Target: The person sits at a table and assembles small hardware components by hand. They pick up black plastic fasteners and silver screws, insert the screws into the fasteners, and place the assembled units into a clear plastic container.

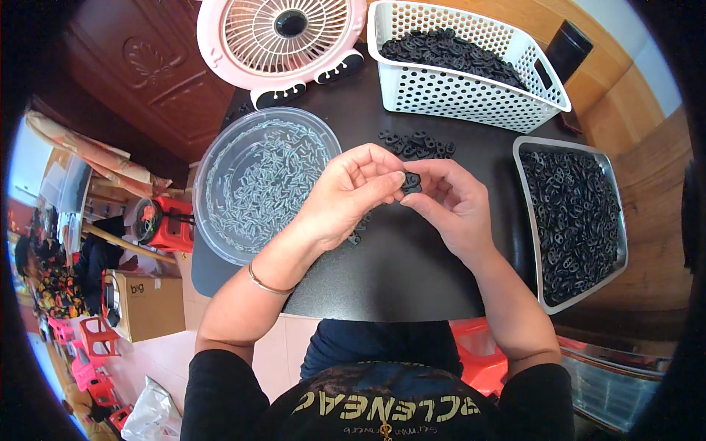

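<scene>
Centre frame: our left hand (346,189) and right hand (457,206) pinch one black plastic piece (412,183). Lower centre: our lettered T-shirt (390,386). Lower left: a printed cardboard box (154,309).

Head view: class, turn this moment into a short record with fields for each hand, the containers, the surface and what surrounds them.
Left hand: pinching a small black piece
Right hand: pinching the same piece
Left container: clear round tub, holding short pale rods
Far container: white perforated basket, holding heaped black pieces
Right container: silver-coloured tray, holding black looped pieces
Surface: dark table
Loose items: scattered black pieces near the basket
Beyond the tub: pink fan
</scene>
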A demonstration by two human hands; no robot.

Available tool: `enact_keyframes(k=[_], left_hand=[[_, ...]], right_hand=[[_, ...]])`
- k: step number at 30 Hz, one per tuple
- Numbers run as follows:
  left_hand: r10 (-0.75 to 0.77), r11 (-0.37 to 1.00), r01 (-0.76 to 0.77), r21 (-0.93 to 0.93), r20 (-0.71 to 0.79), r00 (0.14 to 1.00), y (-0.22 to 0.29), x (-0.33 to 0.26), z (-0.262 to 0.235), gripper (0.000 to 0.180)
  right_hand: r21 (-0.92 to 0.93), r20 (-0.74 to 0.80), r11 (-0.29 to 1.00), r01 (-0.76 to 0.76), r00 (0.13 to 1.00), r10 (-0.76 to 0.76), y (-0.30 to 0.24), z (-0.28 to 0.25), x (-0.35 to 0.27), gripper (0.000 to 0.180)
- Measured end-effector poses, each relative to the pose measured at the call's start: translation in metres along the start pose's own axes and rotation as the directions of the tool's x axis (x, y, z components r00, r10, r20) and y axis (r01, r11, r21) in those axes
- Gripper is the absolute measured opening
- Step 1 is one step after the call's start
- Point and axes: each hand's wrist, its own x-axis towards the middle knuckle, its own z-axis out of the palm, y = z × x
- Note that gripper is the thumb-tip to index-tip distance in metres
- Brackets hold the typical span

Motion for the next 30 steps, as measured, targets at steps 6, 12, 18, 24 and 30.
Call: enact_keyframes(k=[6,12,18,24,30], left_hand=[[-0.002,0.999,0.003,0.033,-0.016,1.0,-0.0015,-0.0016,0.002,0.005],[0.0,0.999,0.001,0.041,-0.023,1.0,-0.0015,-0.0013,0.001,0.004],[0.006,0.999,-0.005,0.049,-0.02,1.0,-0.0031,-0.0011,-0.0014,0.004],[0.007,1.0,-0.008,-0.02,-0.025,1.0,-0.0045,-0.0028,-0.0012,0.005],[0.007,1.0,-0.009,-0.028,-0.067,0.998,-0.007,-0.0025,0.0007,0.005]], right_hand=[[-0.052,-0.011,0.999,0.012,1.0,-0.013,-0.0005,0.0016,0.0004,0.031],[-0.071,-0.021,0.997,0.028,0.999,-0.029,0.003,0.0011,-0.0015,0.031],[-0.043,-0.032,0.998,0.042,0.999,-0.044,0.0059,0.0018,-0.0022,0.03],[-0.112,-0.045,0.992,0.054,0.997,-0.059,0.0037,0.0041,-0.0003,0.03],[-0.208,-0.066,0.974,0.093,0.992,-0.108,0.0036,0.0051,0.0009,0.029]])
